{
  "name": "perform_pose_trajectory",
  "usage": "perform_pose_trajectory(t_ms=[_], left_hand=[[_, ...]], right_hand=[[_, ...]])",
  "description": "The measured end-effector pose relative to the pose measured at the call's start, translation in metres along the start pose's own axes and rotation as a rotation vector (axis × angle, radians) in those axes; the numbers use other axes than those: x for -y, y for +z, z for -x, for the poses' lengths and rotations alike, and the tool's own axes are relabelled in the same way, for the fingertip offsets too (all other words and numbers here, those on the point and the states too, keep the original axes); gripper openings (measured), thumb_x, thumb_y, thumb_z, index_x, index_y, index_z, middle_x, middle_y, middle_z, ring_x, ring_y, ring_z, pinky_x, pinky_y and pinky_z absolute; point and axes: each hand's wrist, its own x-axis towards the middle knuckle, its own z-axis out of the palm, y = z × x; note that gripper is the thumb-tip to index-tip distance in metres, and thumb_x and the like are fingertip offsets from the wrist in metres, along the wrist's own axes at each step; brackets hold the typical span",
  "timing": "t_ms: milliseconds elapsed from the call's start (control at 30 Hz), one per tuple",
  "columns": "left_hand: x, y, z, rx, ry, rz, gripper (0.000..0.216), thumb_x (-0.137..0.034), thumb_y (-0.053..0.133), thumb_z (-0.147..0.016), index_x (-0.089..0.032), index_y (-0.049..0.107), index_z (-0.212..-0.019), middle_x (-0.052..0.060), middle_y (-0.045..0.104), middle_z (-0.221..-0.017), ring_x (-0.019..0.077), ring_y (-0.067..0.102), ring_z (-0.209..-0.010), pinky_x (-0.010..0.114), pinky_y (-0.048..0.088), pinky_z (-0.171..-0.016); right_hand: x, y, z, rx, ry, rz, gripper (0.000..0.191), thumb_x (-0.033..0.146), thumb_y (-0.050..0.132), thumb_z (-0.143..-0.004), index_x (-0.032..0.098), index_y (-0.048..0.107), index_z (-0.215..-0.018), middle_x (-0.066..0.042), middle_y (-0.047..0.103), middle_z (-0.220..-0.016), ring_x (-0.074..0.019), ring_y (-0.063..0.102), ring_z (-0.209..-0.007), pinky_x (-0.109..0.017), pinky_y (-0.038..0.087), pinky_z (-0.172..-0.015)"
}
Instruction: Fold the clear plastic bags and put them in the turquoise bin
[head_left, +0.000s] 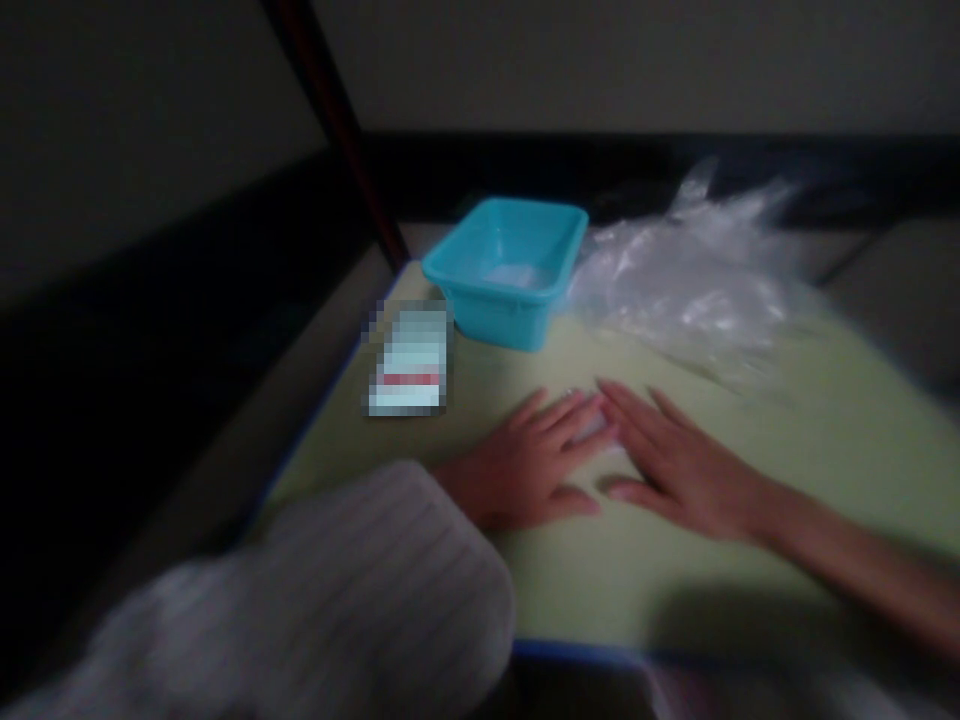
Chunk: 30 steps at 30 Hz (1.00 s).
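Observation:
My left hand [536, 460] lies flat with its fingers spread, palm down over the yellow-green tabletop [585, 590]. Facing it from the right, my right hand [679, 465] is also flat, and the fingertips of both hands meet near the middle. Under those fingertips shows part of a small, pale, shiny piece [595, 422], perhaps clear plastic; most of it is hidden and its kind cannot be made out. Neither hand is wrapped round anything.
A turquoise plastic basin [499, 312] with something whitish inside stands at the back. Beside it on the right spreads a crumpled clear plastic bag [690, 270]. A pixelated pale item with a red stripe [411, 360] lies near the left edge. Blue edging [585, 653] borders the table.

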Motion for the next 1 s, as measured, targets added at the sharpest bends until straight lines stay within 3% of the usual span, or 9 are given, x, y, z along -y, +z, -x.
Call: perform_pose_trajectory(t_ms=[300, 400, 467, 533, 700, 833, 933, 1000], left_hand=[[-0.001, -0.001, 0.001, -0.025, -0.007, 0.041, 0.074, -0.054, 0.044, -0.089, -0.017, 0.018, -0.147, 0.013, 0.014, -0.156, 0.0278, 0.008, -0.144, 0.049, 0.008, -0.115], [0.0, -0.002, 0.001, -0.045, -0.037, 0.052, 0.077, -0.053, 0.046, -0.088, -0.012, 0.018, -0.147, 0.014, 0.012, -0.156, 0.027, 0.005, -0.145, 0.047, 0.007, -0.115], [0.0, -0.001, 0.001, -0.036, -0.043, 0.049, 0.076, -0.052, 0.048, -0.087, -0.012, 0.02, -0.146, 0.013, 0.012, -0.156, 0.0264, 0.006, -0.145, 0.048, 0.006, -0.116], [0.001, 0.0, 0.001, -0.018, -0.04, 0.043, 0.075, -0.051, 0.048, -0.088, -0.012, 0.022, -0.146, 0.013, 0.013, -0.156, 0.0256, 0.007, -0.145, 0.048, 0.005, -0.116], [0.002, 0.002, 0.001, -0.006, -0.036, 0.037, 0.073, -0.052, 0.045, -0.089, -0.012, 0.024, -0.145, 0.013, 0.015, -0.155, 0.0249, 0.01, -0.144, 0.045, 0.005, -0.116], [0.002, 0.002, 0.002, -0.018, -0.037, 0.061, 0.071, -0.051, 0.048, -0.088, -0.012, 0.028, -0.144, 0.013, 0.017, -0.155, 0.0257, 0.012, -0.144, 0.045, 0.007, -0.116], [0.003, 0.003, 0.001, -0.068, -0.038, 0.118, 0.07, -0.044, 0.053, -0.086, -0.011, 0.03, -0.143, 0.013, 0.025, -0.153, 0.0248, 0.02, -0.142, 0.044, 0.011, -0.116], [0.003, 0.003, -0.001, -0.152, -0.036, 0.174, 0.059, -0.034, 0.055, -0.087, -0.011, 0.038, -0.138, 0.013, 0.035, -0.149, 0.0229, 0.029, -0.139, 0.042, 0.017, -0.115]], right_hand=[[-0.011, -0.014, 0.001, 0.004, -0.026, -0.138, 0.077, 0.046, 0.046, -0.092, 0.014, 0.008, -0.15, -0.02, 0.023, -0.152, -0.028, 0.023, -0.14, -0.054, 0.029, -0.108], [-0.02, -0.02, 0.003, -0.064, -0.074, -0.112, 0.058, 0.038, 0.051, -0.091, 0.015, 0.035, -0.142, -0.016, 0.033, -0.149, -0.0269, 0.034, -0.136, -0.047, 0.037, -0.106], [-0.025, -0.023, 0.004, -0.116, -0.137, -0.038, 0.037, 0.031, 0.054, -0.091, 0.017, 0.055, -0.125, -0.013, 0.048, -0.141, -0.027, 0.045, -0.128, -0.045, 0.042, -0.102], [-0.026, -0.025, 0.005, -0.161, -0.199, 0.021, 0.024, 0.024, 0.055, -0.09, 0.015, 0.063, -0.111, -0.012, 0.061, -0.127, -0.027, 0.054, -0.117, -0.043, 0.048, -0.094], [-0.019, -0.027, 0.001, -0.215, -0.294, 0.076, 0.021, 0.014, 0.048, -0.093, 0.009, 0.064, -0.106, -0.012, 0.071, -0.102, -0.0246, 0.064, -0.094, -0.04, 0.054, -0.078], [-0.017, -0.025, -0.001, -0.224, -0.339, 0.106, 0.017, 0.011, 0.05, -0.09, 0.011, 0.066, -0.096, -0.012, 0.072, -0.097, -0.0252, 0.065, -0.092, -0.042, 0.053, -0.08], [-0.017, -0.024, 0.001, -0.225, -0.292, 0.009, 0.013, 0.013, 0.052, -0.089, 0.012, 0.064, -0.094, -0.014, 0.07, -0.1, -0.0258, 0.064, -0.097, -0.043, 0.049, -0.089], [-0.015, -0.026, 0.003, -0.231, -0.181, -0.145, 0.014, 0.015, 0.049, -0.09, 0.015, 0.062, -0.096, -0.014, 0.069, -0.107, -0.0245, 0.063, -0.101, -0.04, 0.049, -0.09]])
